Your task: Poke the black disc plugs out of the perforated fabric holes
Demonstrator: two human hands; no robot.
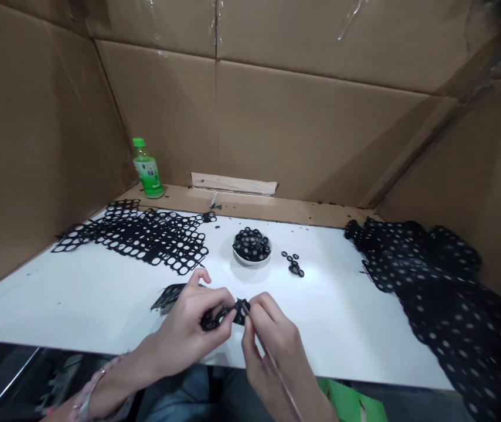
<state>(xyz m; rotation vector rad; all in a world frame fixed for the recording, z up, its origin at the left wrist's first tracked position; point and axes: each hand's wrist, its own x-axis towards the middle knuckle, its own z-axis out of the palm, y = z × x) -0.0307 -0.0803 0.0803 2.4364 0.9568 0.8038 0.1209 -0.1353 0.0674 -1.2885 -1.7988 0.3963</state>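
Spreading across my view, the white tabletop [333, 328] bears a heap of black dotted fabric [435, 281] on my right, and a flat black ring mesh [145, 234] lies on my left. Between them, near the front edge, my left hand [195, 319] pinches a small black mesh piece [241, 315] between thumb and forefinger, part of it curled inside the grip; its long axis runs roughly crosswise, out to my right fingertips, so both hands are equally near. My right hand [276, 340] is closed round a slender rod [284, 387] slanting up to the piece; whether it passes through a ring, I can't tell. Beyond, a green-capped bottle [148, 176] holds green liquid, and a white bowl [252, 261], ahead of the piece, is heaped with black rings [251, 243]; a few loose rings [295, 269] lie just right of it.
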